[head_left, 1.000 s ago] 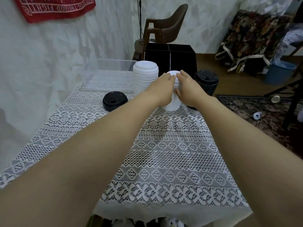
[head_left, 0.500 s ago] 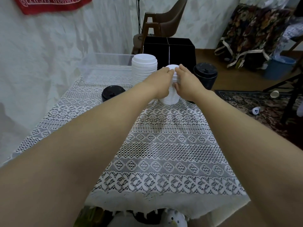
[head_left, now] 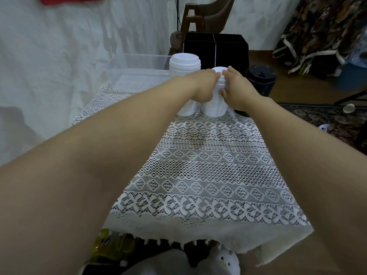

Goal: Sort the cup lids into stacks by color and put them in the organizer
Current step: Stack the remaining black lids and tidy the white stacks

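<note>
Left grip [head_left: 200, 86] and right grip [head_left: 236, 90] both curl around the white lid stack [head_left: 215, 105] standing on the counter [head_left: 198, 165].

A person's two bare arms and hands.
The left forearm [head_left: 119, 135] and the right forearm [head_left: 297, 147] are uncovered along their whole visible length, looking broad at the near edge and tapering to the smooth, bare left hand [head_left: 200, 84] and right hand [head_left: 237, 91] farther off.

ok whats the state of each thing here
near white lid stack, upright on cloth, held by both hands
left hand, grips its top
right hand, grips its top and side
far white lid stack, upright, not held
black lid stack, upright, not held
organizer, inside not visible
</note>
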